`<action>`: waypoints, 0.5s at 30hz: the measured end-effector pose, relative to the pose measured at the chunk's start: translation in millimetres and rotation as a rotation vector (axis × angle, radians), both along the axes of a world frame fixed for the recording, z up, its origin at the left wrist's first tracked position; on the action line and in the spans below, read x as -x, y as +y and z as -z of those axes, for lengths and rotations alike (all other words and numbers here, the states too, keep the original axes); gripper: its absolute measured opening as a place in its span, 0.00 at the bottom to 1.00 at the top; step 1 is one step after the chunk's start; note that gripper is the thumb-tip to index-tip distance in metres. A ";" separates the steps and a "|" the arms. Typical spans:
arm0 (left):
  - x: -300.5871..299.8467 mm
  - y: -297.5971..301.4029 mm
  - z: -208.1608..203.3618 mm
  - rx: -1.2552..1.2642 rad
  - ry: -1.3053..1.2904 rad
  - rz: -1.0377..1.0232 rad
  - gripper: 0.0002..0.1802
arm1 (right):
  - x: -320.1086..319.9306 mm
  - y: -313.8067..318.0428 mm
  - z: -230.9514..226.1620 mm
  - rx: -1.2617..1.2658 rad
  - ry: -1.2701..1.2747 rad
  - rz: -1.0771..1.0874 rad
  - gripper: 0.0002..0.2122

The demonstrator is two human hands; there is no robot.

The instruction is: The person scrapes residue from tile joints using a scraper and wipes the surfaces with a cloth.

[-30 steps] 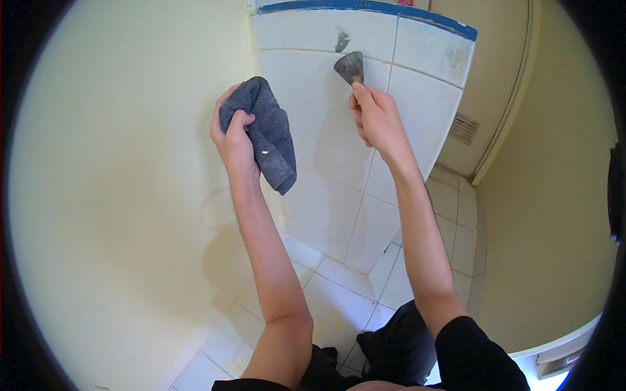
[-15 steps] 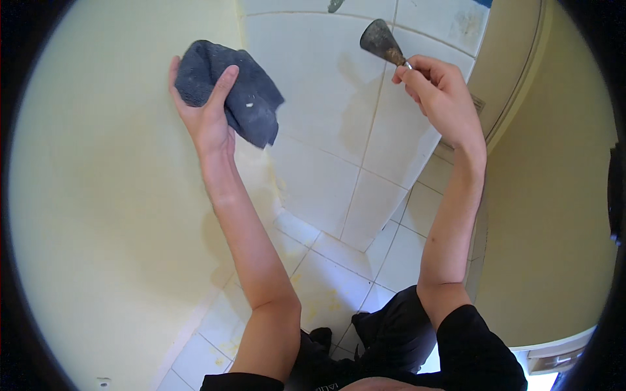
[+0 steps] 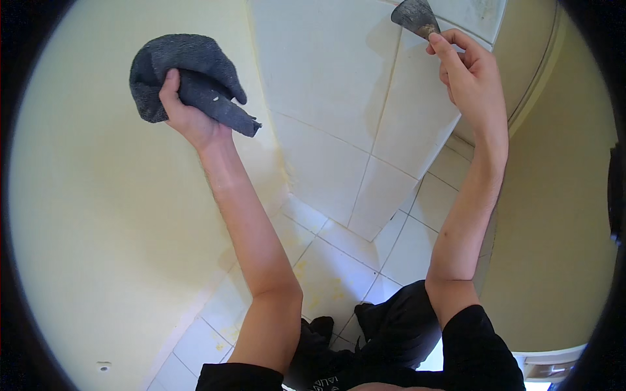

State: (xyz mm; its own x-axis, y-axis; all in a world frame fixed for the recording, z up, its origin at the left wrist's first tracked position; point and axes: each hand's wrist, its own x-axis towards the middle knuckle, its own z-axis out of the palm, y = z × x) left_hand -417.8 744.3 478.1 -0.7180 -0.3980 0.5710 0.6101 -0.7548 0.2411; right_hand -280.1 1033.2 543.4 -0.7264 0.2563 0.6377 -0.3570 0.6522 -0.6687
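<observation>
A dark grey cloth (image 3: 186, 62) is bunched in my left hand (image 3: 195, 124), thumb pressed over its folds. It is held up in front of the pale yellow wall, and a small white fleck shows on it. Up at the right, my right hand (image 3: 476, 78) pinches a putty knife (image 3: 416, 16) near the base of its wide, stained blade. The blade points up and left, its tip close to the picture's upper edge. Most of the handle is hidden by my fingers. Whether the blade touches the white tiles behind it, I cannot tell.
The yellow wall (image 3: 98, 215) fills the left side. A white-tiled wall section (image 3: 319, 85) stands ahead, its outer edge near my right forearm. Below lies a tiled floor (image 3: 326, 270) with yellow smudges. A curved beige surface (image 3: 554, 228) rises on the right.
My left hand has moved left with the cloth, which is now folded over differently. My right hand has shifted up and right with the putty knife. The view has tilted slightly.
</observation>
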 end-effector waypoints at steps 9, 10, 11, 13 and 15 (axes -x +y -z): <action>-9.0 0.8 -12.1 0.110 -0.035 -0.041 0.19 | 6.7 7.1 4.2 -0.071 -0.004 0.064 0.11; -8.4 1.0 -11.2 0.108 -0.038 -0.040 0.19 | 5.0 2.4 5.4 -0.094 0.040 0.025 0.10; -8.3 1.8 -10.6 0.110 -0.043 -0.059 0.19 | 4.0 -2.8 5.8 -0.118 0.084 -0.015 0.10; -10.2 1.6 -11.0 0.110 -0.049 -0.077 0.20 | 4.9 -17.0 3.7 -0.093 0.112 -0.039 0.14; -13.5 0.6 -12.2 0.116 0.010 -0.038 0.19 | 6.1 -26.2 3.2 -0.065 0.139 -0.062 0.24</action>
State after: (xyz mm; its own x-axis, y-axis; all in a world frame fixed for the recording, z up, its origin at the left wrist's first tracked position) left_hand -404.4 744.9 490.4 -0.6980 -0.3555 0.6217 0.6403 -0.6985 0.3195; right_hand -286.2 1007.0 540.2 -0.6429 0.1686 0.7472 -0.4845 0.6661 -0.5671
